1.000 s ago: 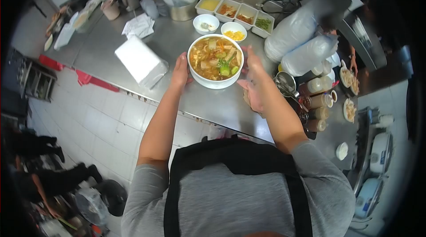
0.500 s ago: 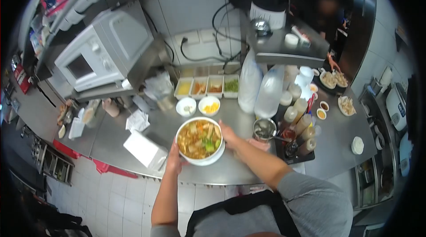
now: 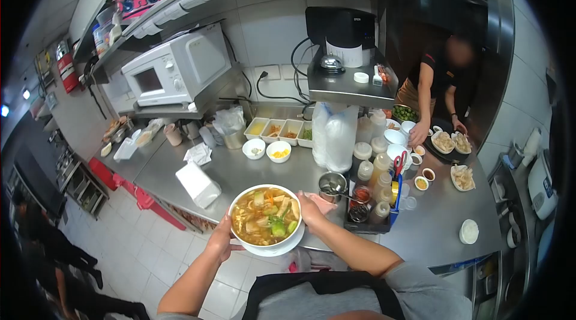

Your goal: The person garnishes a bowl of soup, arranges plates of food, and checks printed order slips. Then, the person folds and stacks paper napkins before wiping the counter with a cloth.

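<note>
A white bowl of vegetable soup (image 3: 266, 215) is held between my two hands at the counter's front edge, with a white plate (image 3: 273, 250) beneath it. My left hand (image 3: 221, 238) is closed around the left side, its fingers reaching under the rim of the plate. On the opposite side, my right hand (image 3: 311, 210) grips the bowl and plate, its fingers partly hidden. A folded pink cloth (image 3: 324, 202) lies just behind my right hand. To the left of the bowl sits a white paper-like packet (image 3: 198, 186).
Two small bowls (image 3: 278, 151) and topping containers (image 3: 274, 130) stand farther back. A metal pot (image 3: 332, 185) and a black caddy of sauce bottles (image 3: 367, 219) are at my right. Beyond, a co-worker's hand (image 3: 419, 133) reaches over white bowls; fried-food bowls (image 3: 444, 142) sit nearby.
The bowl and plate have come closer to my body, over the counter's front edge. My view has shifted, and the co-worker at the far right now shows more fully, reaching over the counter.
</note>
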Motion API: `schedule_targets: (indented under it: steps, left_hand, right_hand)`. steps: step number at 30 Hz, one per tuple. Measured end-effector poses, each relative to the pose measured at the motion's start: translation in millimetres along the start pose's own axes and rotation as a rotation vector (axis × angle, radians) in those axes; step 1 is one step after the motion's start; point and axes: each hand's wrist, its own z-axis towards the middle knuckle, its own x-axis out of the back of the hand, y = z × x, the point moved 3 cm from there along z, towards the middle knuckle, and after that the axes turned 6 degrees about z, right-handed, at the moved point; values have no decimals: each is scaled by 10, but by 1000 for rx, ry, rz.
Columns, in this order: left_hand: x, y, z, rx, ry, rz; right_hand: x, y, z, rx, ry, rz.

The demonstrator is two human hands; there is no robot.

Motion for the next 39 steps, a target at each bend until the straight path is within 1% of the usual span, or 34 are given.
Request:
schedule_targets:
  steps: [3, 4, 7, 9, 11, 14, 17, 18, 21, 23, 27, 30, 33, 34, 35, 36, 37, 38, 39]
  left_hand:
    - [-390, -146, -389, 16, -1, 4]
    - [-537, -216, -509, 25, 0, 1]
    - [-974, -446, -781, 20, -61, -33]
    - [-1296, -546, -972, 34, -101, -42]
    - [-1601, -656, -1057, 37, -154, -43]
    - [-2044, -855, -1072, 38, -256, -76]
    - [-2484, -963, -1027, 50, -326, -69]
    - [-2615, -992, -993, 51, -344, -65]
    - [-3001, -1030, -850, 27, -428, -57]
    - [-3237, -915, -810, -4, -459, -49]
    - [-3596, -686, -671, -67, -522, -42]
    - [-3799, -548, -569, -101, -605, -46]
    - [-3986, -522, -409, -128, -638, -84]
    - [-4040, -501, -360, -182, -640, -47]
    - [-4130, -522, -194, -375, -606, -19]
    - [-4231, -671, -75, -394, -626, -16]
    - [-4272, -658, -87, -349, -640, -31]
    - [-4331, -627, -108, -297, -653, -39]
    - [-4401, -588, -158, -249, -660, -39]
  right_hand:
    - [324, 95, -515, 55, 15, 91]
    - [495, 157, -643, 19, -13, 70]
    - [880, 162, -1249, -2, 54, 108]
    - [1252, 452, -1381, 12, 100, 162]
    - [1538, 406, -1769, 14, 98, 187]
    - [1979, 389, -2206, -5, 214, 147]
    - [2420, 430, -2446, 134, 301, 172]
    - [2556, 442, -2513, 142, 318, 168]
    - [2908, 391, -2680, 167, 381, 165]
    - [3107, 326, -2745, 184, 451, 181]
    - [3540, 369, -2720, 211, 492, 271]
    - [3771, 307, -2707, 248, 526, 257]
    - [3989, 262, -2614, 310, 527, 246]
    - [4040, 243, -2582, 318, 524, 252]
    - [4050, 227, -2642, 312, 541, 262]
    - [4044, 219, -2660, 309, 502, 296]
    - [4058, 141, -2693, 299, 488, 337]
    - [4302, 306, -2626, 319, 522, 240]
    - [4420, 349, -2624, 302, 614, 159]
